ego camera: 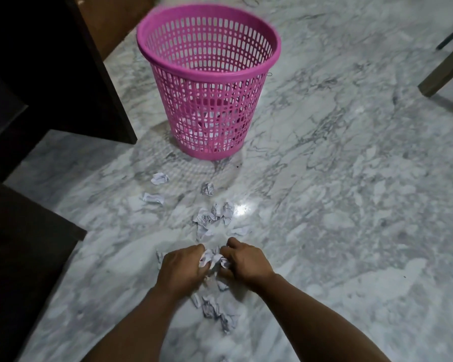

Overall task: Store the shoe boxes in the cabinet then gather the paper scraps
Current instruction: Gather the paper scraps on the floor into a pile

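Both hands, left hand (182,266) and right hand (242,259), are curling their fingers around crumpled paper scraps (215,258) bunched between them; more scraps are lying beyond and beneath, toward the pink basket (209,105).

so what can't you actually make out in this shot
- Head view: writing on the paper scraps is too small to read.
- What lies inside the pink basket: only pale patches show through its mesh.
- Fingers of the left hand and right hand curl under, hiding how much paper each holds.
- Dark furniture at left is cut off, too dim; no shoe boxes show.
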### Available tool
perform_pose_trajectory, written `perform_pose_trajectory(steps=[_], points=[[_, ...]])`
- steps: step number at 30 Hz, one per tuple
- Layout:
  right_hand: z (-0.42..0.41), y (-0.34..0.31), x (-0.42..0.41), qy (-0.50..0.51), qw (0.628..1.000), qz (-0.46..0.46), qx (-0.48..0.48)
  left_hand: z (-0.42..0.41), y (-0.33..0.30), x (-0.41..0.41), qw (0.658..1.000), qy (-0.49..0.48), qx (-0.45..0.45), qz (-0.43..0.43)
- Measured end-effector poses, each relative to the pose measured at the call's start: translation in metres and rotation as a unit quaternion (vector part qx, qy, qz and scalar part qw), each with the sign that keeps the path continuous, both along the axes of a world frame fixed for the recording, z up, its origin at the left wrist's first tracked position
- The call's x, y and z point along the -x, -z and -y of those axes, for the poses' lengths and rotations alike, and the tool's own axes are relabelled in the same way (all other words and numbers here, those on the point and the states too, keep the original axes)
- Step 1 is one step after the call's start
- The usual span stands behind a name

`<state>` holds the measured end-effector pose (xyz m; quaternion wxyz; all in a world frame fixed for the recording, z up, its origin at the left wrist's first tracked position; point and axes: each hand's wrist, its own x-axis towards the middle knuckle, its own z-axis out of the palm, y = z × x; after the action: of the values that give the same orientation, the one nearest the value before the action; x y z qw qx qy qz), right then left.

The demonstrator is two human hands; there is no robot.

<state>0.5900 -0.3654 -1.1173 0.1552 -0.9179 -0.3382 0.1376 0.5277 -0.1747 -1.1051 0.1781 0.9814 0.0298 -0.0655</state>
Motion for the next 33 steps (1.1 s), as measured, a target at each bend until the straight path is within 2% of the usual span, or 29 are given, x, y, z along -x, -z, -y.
perform_pose_trajectory(steps=[3, 6, 9, 12, 16, 18, 20, 21, 22, 24, 25, 26, 27, 29, 31, 33], points=[[0.006, -0.007, -0.007, 0.092, 0.992, -0.042, -0.078, -0.003, -0.009, -0.005, 0.991, -0.116, 0.072, -0.007], [0.007, -0.035, -0.025, 0.172, 0.966, -0.047, -0.189, -0.008, -0.032, -0.02, 0.967, -0.18, 0.171, 0.061], [-0.009, -0.097, -0.063, 0.237, 0.915, -0.017, -0.327, -0.005, -0.087, -0.059, 0.94, -0.184, 0.249, 0.144], [-0.031, -0.178, -0.111, 0.259, 0.861, -0.001, -0.437, -0.007, -0.163, -0.117, 0.902, -0.191, 0.276, 0.273], [-0.058, -0.277, -0.186, 0.256, 0.794, 0.094, -0.544, -0.016, -0.267, -0.198, 0.847, -0.192, 0.283, 0.407], [-0.073, -0.316, -0.22, 0.249, 0.786, 0.187, -0.534, -0.019, -0.312, -0.235, 0.83, -0.167, 0.261, 0.463], [-0.087, -0.34, -0.25, 0.238, 0.809, 0.249, -0.477, -0.027, -0.337, -0.269, 0.838, -0.156, 0.214, 0.476], [-0.094, -0.344, -0.266, 0.231, 0.837, 0.249, -0.429, -0.034, -0.34, -0.288, 0.858, -0.155, 0.188, 0.453], [-0.099, -0.345, -0.281, 0.225, 0.878, 0.231, -0.355, -0.042, -0.339, -0.302, 0.891, -0.158, 0.14, 0.402], [-0.107, -0.336, -0.304, 0.203, 0.956, 0.149, -0.15, -0.054, -0.33, -0.324, 0.964, -0.129, 0.017, 0.23], [-0.109, -0.329, -0.309, 0.187, 0.975, 0.098, -0.072, -0.055, -0.325, -0.327, 0.986, -0.102, -0.029, 0.128], [-0.109, -0.324, -0.312, 0.178, 0.981, 0.066, -0.038, -0.054, -0.319, -0.327, 0.995, -0.076, -0.047, 0.05], [-0.107, -0.321, -0.311, 0.176, 0.981, 0.06, -0.05, -0.052, -0.314, -0.325, 0.996, -0.068, -0.047, 0.014], [-0.097, -0.315, -0.306, 0.19, 0.967, 0.102, -0.138, -0.049, -0.302, -0.32, 0.995, -0.077, -0.034, 0.055], [-0.084, -0.307, -0.297, 0.23, 0.927, 0.14, -0.261, -0.052, -0.289, -0.308, 0.977, -0.117, -0.025, 0.177], [-0.069, -0.293, -0.286, 0.296, 0.858, 0.158, -0.39, -0.06, -0.274, -0.288, 0.939, -0.163, 0.015, 0.301]])
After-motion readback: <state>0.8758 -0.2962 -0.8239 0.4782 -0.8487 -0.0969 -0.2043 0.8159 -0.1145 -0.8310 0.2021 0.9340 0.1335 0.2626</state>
